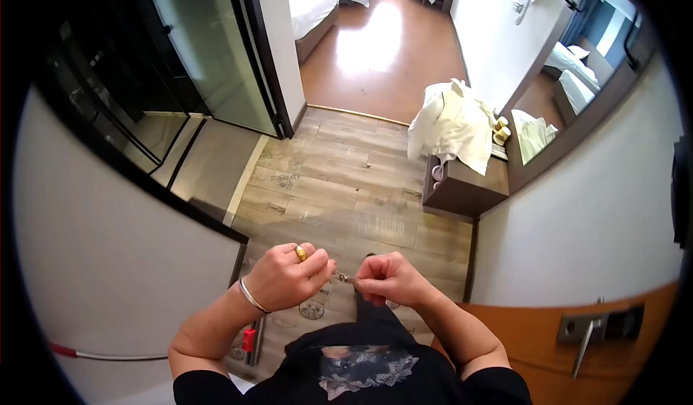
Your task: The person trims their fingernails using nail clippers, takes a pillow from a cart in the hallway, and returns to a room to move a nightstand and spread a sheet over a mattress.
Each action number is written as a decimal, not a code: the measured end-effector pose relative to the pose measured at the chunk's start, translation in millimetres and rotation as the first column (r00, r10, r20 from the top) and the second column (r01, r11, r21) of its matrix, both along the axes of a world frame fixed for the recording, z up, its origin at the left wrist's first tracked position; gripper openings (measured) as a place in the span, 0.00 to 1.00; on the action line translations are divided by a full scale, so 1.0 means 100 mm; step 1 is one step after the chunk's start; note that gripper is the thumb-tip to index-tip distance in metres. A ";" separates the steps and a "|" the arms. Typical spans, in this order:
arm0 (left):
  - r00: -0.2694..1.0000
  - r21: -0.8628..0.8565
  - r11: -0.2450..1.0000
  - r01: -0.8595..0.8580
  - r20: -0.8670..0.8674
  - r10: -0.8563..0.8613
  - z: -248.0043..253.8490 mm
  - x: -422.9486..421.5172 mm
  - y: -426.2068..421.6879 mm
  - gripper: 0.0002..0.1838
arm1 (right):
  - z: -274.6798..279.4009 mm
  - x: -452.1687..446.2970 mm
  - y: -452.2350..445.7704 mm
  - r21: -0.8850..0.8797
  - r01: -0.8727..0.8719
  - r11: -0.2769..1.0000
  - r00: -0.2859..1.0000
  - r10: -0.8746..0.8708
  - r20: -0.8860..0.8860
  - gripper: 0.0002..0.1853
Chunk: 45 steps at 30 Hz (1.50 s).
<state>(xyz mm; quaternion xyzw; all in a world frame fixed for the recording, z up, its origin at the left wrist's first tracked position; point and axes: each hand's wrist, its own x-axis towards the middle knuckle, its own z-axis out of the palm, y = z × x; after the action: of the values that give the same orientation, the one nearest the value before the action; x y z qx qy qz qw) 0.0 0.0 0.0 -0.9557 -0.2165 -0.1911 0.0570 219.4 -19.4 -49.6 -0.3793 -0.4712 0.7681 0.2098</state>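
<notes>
Both hands are raised in front of my body, above the wood-look floor. My left hand (291, 276), with a gold ring and a silver bracelet, has its fingers closed in a pinch. Close to its right, my right hand (393, 279) is closed too, thumb against the bent index finger. Between the two sets of fingertips runs a small metallic object (343, 278), gripped at either end. It looks like a short chain or a few small metal pieces; its exact shape is too small to tell.
An orange-brown door (534, 325) with a metal handle stands at lower right. White cloths (455, 123) lie on a dark cabinet (469, 188) below a mirror. A glass door (216, 51) is at left, beds (312, 8) beyond. A red-and-black item (249, 340) is at lower left.
</notes>
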 end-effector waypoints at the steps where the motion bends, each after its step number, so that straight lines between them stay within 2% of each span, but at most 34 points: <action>1: 0.996 -0.044 0.996 -0.072 -0.054 0.069 0.05 0.00 -0.04 0.05 | 0.02 -0.04 -0.01 0.356 0.028 0.934 0.985 -0.086 0.149 0.05; 2: 0.983 -0.074 0.985 -0.153 -0.111 0.144 0.13 0.01 -0.05 0.03 | 0.08 -0.08 0.02 0.673 -0.010 0.740 0.945 -0.213 0.248 0.03; 3: 0.981 -0.062 0.982 -0.177 -0.094 0.170 -0.18 0.41 1.30 0.03 | -0.15 0.29 1.43 0.684 -0.039 0.729 0.947 -0.192 0.259 0.03; 4: 0.949 -0.186 0.931 -0.314 -0.047 0.310 -0.25 0.47 1.64 0.03 | -0.12 0.28 1.80 0.851 -0.096 0.516 0.898 -0.325 0.298 0.04; 5: 0.896 -0.335 0.841 -0.424 -0.022 0.443 -0.32 0.53 1.91 0.04 | -0.12 0.29 2.09 0.938 -0.178 0.296 0.834 -0.461 0.304 0.04; 6: 0.857 -0.426 0.790 -0.440 0.065 0.512 -0.29 0.60 2.24 0.05 | -0.09 0.30 2.45 0.956 -0.174 0.236 0.823 -0.498 0.273 0.05; 7: 0.848 -0.438 0.776 -0.454 0.055 0.527 -0.32 0.63 2.50 0.05 | -0.11 0.32 2.78 0.953 -0.176 0.248 0.832 -0.479 0.278 0.05; 9: 0.742 -0.636 0.657 -0.403 0.193 0.642 -0.35 0.68 3.11 0.06 | -0.10 0.36 3.54 0.965 -0.247 0.092 0.830 -0.494 0.260 0.08; 10: 0.721 -0.719 0.587 -0.372 0.175 0.670 -0.39 0.69 3.40 0.09 | -0.11 0.37 3.89 0.963 -0.263 0.053 0.831 -0.494 0.255 0.08; 11: 0.705 -0.723 0.577 -0.380 0.177 0.687 -0.44 0.72 3.70 0.09 | -0.13 0.36 4.23 0.961 -0.270 0.050 0.841 -0.474 0.261 0.08; 13: 0.536 -0.958 0.253 -0.131 0.146 0.832 -0.51 0.81 4.33 0.08 | -0.21 0.33 4.90 0.969 -0.248 0.012 0.835 -0.505 0.220 0.08; 14: 0.470 -0.984 0.171 0.053 0.175 0.865 -0.74 0.83 4.66 0.10 | -0.28 0.32 5.26 0.968 -0.252 0.005 0.839 -0.496 0.222 0.08; 15: 0.466 -0.983 0.174 0.056 0.180 0.866 -0.88 0.88 5.03 0.10 | -0.37 0.32 5.60 0.981 -0.181 0.072 0.847 -0.495 0.192 0.07; 16: 0.385 -0.967 0.170 0.188 0.232 0.893 -0.98 0.97 5.40 0.10 | -0.44 0.33 5.92 0.984 -0.108 0.145 0.849 -0.501 0.167 0.06; 17: 0.302 -0.932 0.178 0.317 0.277 0.912 -1.07 1.06 5.80 0.10 | -0.47 0.33 6.25 0.984 -0.112 0.141 0.842 -0.512 0.169 0.06; 18: 0.278 -0.917 0.232 0.325 0.326 0.903 -1.10 1.13 6.20 0.10 | -0.44 0.33 6.60 0.886 0.106 0.452 0.864 -0.482 0.143 0.04; 19: 0.295 -0.917 0.217 0.334 0.320 0.900 -1.12 1.18 6.57 0.10 | -0.41 0.37 6.90 0.637 0.297 0.712 0.880 -0.463 0.107 0.04; 20: 0.281 -0.913 0.252 0.322 0.346 0.895 -1.14 1.26 6.92 0.10 | -0.43 0.44 7.26 0.328 0.433 0.839 0.893 -0.449 -0.031 0.07; 21: 0.266 -0.903 0.302 0.306 0.385 0.884 -1.08 1.35 7.32 0.10 | -0.31 0.54 7.64 0.134 0.446 0.885 0.894 -0.437 -0.095 0.07; 22: 0.317 -0.903 0.373 0.212 0.425 0.848 -0.98 1.43 7.68 0.09 | -0.27 0.66 7.98 0.052 0.444 0.895 0.892 -0.436 -0.122 0.06; 23: 0.343 -0.906 0.363 0.219 0.420 0.840 -0.89 1.51 8.02 0.09 | -0.24 0.78 8.30 -0.038 0.444 0.895 0.883 -0.444 -0.152 0.06; 25: 0.503 -0.830 0.552 0.081 0.512 0.696 -0.72 1.72 8.74 0.09 | -0.14 1.02 8.87 -0.035 0.470 0.882 0.870 -0.469 -0.153 0.06; 26: 0.600 -0.785 0.619 -0.011 0.490 0.633 -0.61 1.84 9.10 0.10 | -0.11 1.16 9.17 -0.030 0.465 0.885 0.874 -0.465 -0.145 0.06; 29: 0.689 -0.719 0.694 0.034 0.520 0.505 -0.67 2.25 10.15 0.11 | -0.20 1.60 10.13 -0.051 0.446 0.894 0.871 -0.446 -0.205 0.06; 31: 0.667 -0.745 0.663 0.068 0.529 0.525 -0.77 2.52 10.79 0.12 | -0.26 1.89 10.81 -0.022 0.459 0.888 0.867 -0.454 -0.206 0.07; 33: 0.597 -0.828 0.516 0.221 0.533 0.600 -0.76 2.78 11.47 0.14 | -0.26 2.19 11.58 0.054 0.478 0.876 0.866 -0.460 -0.196 0.07; 34: 0.534 -0.791 0.451 0.413 0.612 0.584 -0.80 2.93 11.78 0.18 | -0.23 2.34 11.94 0.021 0.476 0.879 0.852 -0.454 -0.261 0.06; 35: 0.516 -0.771 0.370 0.518 0.627 0.584 -0.87 3.08 12.09 0.24 | -0.26 2.51 12.29 0.016 0.448 0.894 0.858 -0.425 -0.288 0.06; 37: 0.477 -0.742 0.456 0.492 0.667 0.573 -0.71 3.43 12.71 0.26 | -0.14 2.73 12.97 0.020 0.457 0.889 0.847 -0.429 -0.314 0.06; 41: 0.440 -0.789 0.429 0.439 0.606 0.663 -0.61 3.84 13.91 0.25 | -0.01 3.12 14.20 -0.017 0.428 0.904 0.853 -0.410 -0.322 0.05; 43: 0.390 -0.771 0.415 0.484 0.614 0.686 -0.63 4.05 14.50 0.22 | -0.10 3.29 14.82 -0.036 0.410 0.911 0.844 -0.394 -0.365 0.05; 45: 0.332 -0.759 0.290 0.583 0.548 0.768 -0.74 4.23 15.13 0.22 | -0.20 3.49 15.47 -0.038 0.405 0.914 0.846 -0.390 -0.365 0.04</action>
<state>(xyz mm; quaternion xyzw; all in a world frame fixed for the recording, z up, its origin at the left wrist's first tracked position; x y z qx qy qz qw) 422.7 1513.4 -73.7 -0.4451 -0.3456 -0.5220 -0.6403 568.5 1527.9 -69.2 -0.3151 -0.3508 0.7551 0.4556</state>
